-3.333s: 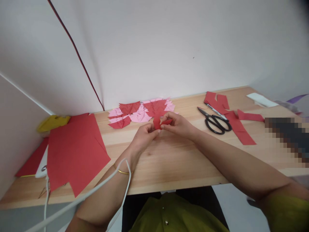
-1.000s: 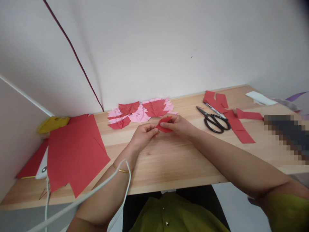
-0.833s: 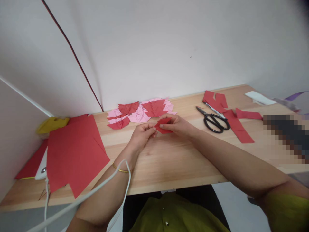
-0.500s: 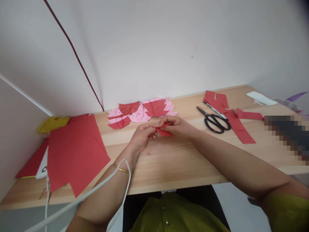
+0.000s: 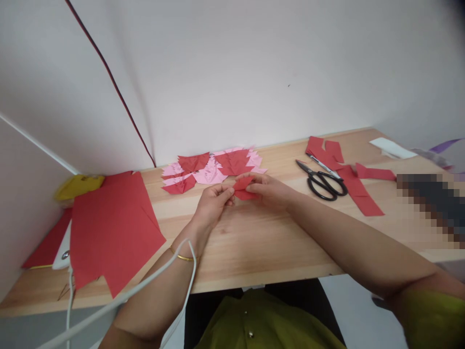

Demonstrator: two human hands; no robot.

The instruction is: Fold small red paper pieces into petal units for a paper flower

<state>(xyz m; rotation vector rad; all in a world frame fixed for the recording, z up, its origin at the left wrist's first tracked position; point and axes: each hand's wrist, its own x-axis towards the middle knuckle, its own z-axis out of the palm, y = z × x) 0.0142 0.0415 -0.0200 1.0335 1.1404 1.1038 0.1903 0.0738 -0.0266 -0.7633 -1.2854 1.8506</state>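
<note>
A small folded piece of red paper [image 5: 244,188] is held between both hands, above the middle of the wooden table. My left hand [image 5: 215,199] pinches its left end between thumb and fingers. My right hand [image 5: 268,189] grips the right side, thumb in front and fingers behind, hiding part of the paper. Just beyond the hands, against the wall, lies a cluster of pink and red folded paper pieces with jagged edges [image 5: 210,169].
Black-handled scissors [image 5: 321,182], a pen [image 5: 325,166] and red paper offcuts [image 5: 359,191] lie to the right. Large red sheets [image 5: 112,228] and a yellow item [image 5: 80,187] are at left. A white cable [image 5: 145,283] crosses before my left forearm. White paper [image 5: 392,148] sits far right.
The red paper has turned and opened a little, so more of its face shows. My right fingers have shifted slightly on it; my left hand keeps its pinch.
</note>
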